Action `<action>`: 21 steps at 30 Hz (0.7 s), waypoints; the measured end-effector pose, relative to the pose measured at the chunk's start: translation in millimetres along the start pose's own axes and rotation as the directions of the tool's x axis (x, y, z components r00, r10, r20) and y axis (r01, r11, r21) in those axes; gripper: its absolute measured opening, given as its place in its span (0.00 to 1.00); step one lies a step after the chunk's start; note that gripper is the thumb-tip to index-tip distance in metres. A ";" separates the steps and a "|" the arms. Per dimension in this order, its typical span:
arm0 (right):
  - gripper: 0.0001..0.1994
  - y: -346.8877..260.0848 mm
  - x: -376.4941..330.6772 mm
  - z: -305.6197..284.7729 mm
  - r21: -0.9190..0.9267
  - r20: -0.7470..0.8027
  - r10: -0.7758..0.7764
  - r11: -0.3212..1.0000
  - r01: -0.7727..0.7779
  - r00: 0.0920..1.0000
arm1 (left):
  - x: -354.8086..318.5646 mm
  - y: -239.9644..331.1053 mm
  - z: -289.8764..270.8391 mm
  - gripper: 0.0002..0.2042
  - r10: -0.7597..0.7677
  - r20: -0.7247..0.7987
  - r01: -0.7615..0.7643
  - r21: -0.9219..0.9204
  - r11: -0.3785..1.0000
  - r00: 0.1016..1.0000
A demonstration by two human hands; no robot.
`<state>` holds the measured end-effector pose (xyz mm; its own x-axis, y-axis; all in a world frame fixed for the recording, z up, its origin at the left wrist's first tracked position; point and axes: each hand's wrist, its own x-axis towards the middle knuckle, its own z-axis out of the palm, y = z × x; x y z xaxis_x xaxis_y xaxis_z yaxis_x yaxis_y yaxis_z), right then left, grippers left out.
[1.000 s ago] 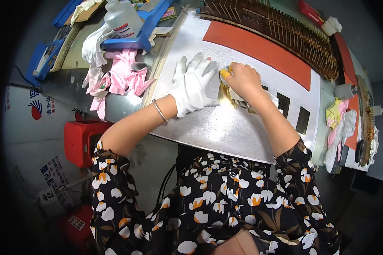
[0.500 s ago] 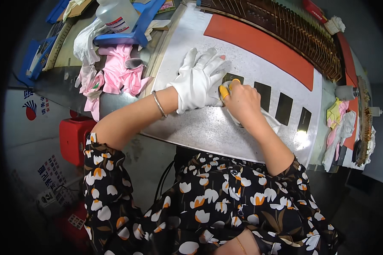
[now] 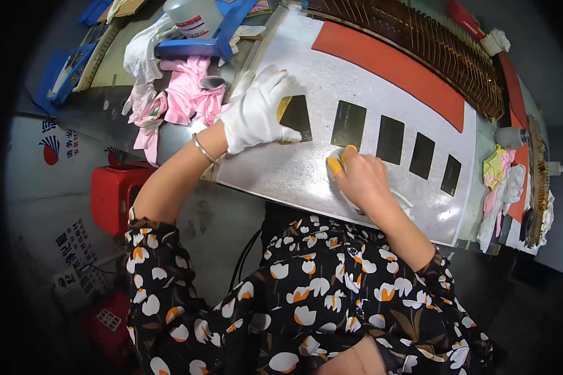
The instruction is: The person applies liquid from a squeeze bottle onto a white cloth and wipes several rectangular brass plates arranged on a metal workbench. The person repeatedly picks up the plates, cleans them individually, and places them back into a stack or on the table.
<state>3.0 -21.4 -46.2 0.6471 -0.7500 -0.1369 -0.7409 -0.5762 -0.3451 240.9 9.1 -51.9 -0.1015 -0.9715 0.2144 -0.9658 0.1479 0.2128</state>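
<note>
My left hand (image 3: 256, 112), in a white glove, grips a dark rectangular plate (image 3: 298, 119) by its left side. The thumb is at its lower edge, and a yellowish strip shows beside the fingers. My right hand (image 3: 364, 178) wears yellow finger covers on thumb and forefinger. Its fingers are closed on a white cloth (image 3: 405, 203), mostly hidden beneath the palm. Just beyond those fingertips lies another dark plate (image 3: 349, 122). To its right, a row of similar plates continues: one (image 3: 391, 140), one (image 3: 422, 155) and one (image 3: 451, 175).
The plates lie on a white sheeted worktop (image 3: 263, 178). An orange-red mat (image 3: 388, 75) and a brown slotted rack (image 3: 419, 47) run along the back. At left are pink cloths (image 3: 191, 94), a blue tray (image 3: 197, 47) with a plastic bottle (image 3: 194, 17), and a red stool (image 3: 116, 194).
My left hand has moved left, with a dark plate now visible in its grip. My right hand has shifted slightly down, uncovering the plate beyond it. The whole view has shifted a little.
</note>
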 end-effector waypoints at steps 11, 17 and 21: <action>0.14 -51.0 125.1 -6.1 0.003 0.008 -0.229 0.973 0.229 0.973 | -40.7 -1.5 10.6 0.46 -0.136 -0.060 0.139 0.060 0.988 0.989; 0.13 -60.5 128.9 3.8 -0.002 0.055 -0.199 0.980 0.199 0.978 | -45.1 -5.3 17.1 0.45 -0.152 -0.075 0.154 0.027 0.988 0.985; 0.12 -61.3 114.5 6.6 -0.016 0.060 -0.192 0.981 0.194 0.980 | -38.7 -2.1 7.6 0.45 -0.145 -0.030 0.146 0.018 0.989 0.989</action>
<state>123.7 -69.9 -46.8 0.7870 -0.6045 -0.1230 -0.6044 -0.7155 -0.3503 245.1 45.0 -67.9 0.0472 -0.9766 0.2099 -0.9744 0.0012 0.2247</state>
